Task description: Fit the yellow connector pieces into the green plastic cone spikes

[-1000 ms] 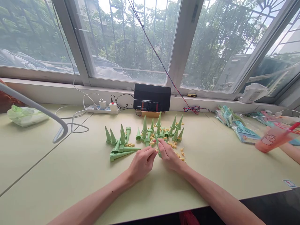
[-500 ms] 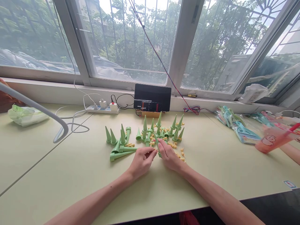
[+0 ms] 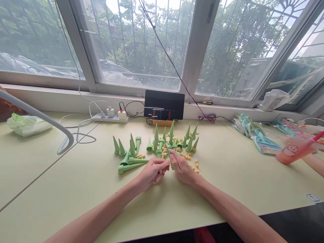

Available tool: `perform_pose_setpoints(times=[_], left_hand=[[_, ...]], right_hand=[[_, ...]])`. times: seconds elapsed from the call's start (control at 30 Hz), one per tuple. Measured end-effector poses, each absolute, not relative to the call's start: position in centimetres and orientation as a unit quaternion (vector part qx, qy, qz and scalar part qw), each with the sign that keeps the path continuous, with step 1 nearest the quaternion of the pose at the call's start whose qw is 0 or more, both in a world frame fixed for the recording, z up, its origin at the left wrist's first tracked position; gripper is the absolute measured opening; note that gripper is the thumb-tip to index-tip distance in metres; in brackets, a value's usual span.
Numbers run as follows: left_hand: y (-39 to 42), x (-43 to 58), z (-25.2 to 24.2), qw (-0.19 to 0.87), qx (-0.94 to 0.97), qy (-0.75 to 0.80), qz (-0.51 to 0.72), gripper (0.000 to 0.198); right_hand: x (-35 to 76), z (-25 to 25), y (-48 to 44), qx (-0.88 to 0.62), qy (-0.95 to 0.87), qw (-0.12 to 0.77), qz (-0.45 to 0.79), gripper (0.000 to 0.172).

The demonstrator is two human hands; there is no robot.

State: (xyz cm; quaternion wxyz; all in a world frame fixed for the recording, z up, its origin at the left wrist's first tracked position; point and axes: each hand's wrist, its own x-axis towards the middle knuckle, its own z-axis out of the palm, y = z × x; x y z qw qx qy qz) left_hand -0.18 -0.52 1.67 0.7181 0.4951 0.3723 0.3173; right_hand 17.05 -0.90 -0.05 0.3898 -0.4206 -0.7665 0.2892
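Right hand [image 3: 183, 168]: smooth green cone [image 3: 167, 150], tilted | left hand [image 3: 154, 169]: pinching, seemingly, yellow peg [image 3: 169, 163]

green cones [image 3: 156, 135]: smooth matt plastic | yellow pieces [image 3: 197, 164]: plastic | tabletop [image 3: 76, 189]: smooth | dark screen [image 3: 164, 99]: glossy | cup [image 3: 290, 151]: see-through plastic

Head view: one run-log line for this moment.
left hand: pinched, contents unclear | right hand: holds green spike | nearby: yellow pegs

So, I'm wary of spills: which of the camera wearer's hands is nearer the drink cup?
Right. The right hand, holding a green spike, is left of the drink cup, well short of it; the left hand is farther off, left of the right hand.
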Motion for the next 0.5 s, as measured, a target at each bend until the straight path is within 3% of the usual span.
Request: perform_pose_setpoints(times=[0.5], left_hand=[[-0.90,-0.02,1.46,0.508,0.685,0.391,0.347,0.044]], right_hand=[[16.90,0.17,-0.83,-0.412,-0.756,0.407,0.305,0.035]])
